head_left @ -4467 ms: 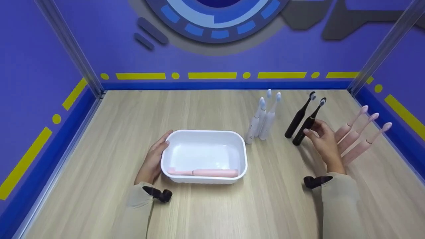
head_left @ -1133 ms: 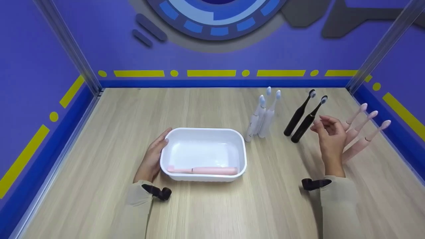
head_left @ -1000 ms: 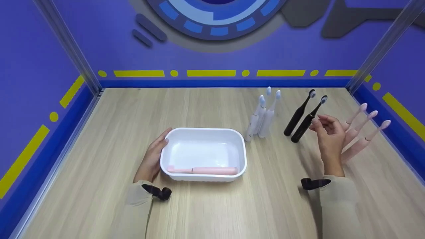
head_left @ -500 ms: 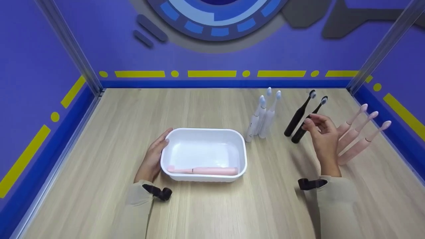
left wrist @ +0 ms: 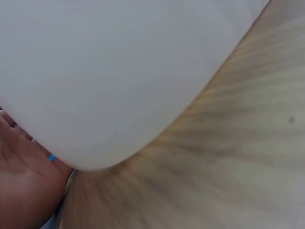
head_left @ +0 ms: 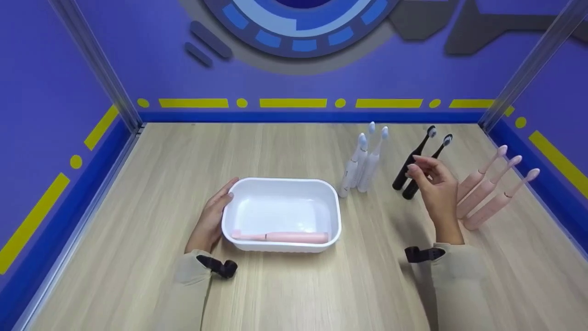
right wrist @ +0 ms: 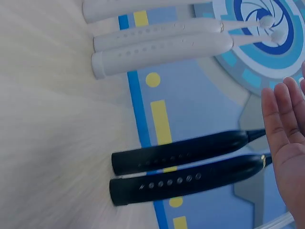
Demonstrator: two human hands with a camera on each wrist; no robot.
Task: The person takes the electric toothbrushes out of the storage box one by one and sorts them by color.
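Observation:
My left hand (head_left: 209,216) rests against the left side of a white plastic basin (head_left: 281,247), thumb at its rim. In the left wrist view the palm (left wrist: 28,181) lies by the basin's outer wall (left wrist: 119,71). Along the near side inside the basin lies a pink electric toothbrush (head_left: 298,237). My right hand (head_left: 438,195), fingers loosely bent and holding nothing, is raised beside two upright black electric toothbrushes (head_left: 410,190). It partly hides them in the head view. The right wrist view shows both black handles (right wrist: 190,179) standing free of the fingers.
Several white electric toothbrushes (head_left: 368,177) stand close together just right of the basin. Three pink ones (head_left: 489,209) stand at the right, behind the right hand. Blue panels (head_left: 294,82) wall in the wooden table (head_left: 321,289).
My right hand has let go of the nearer black toothbrush, drawn right, then come back left in front of the black pair. The left hand and basin have stayed in place.

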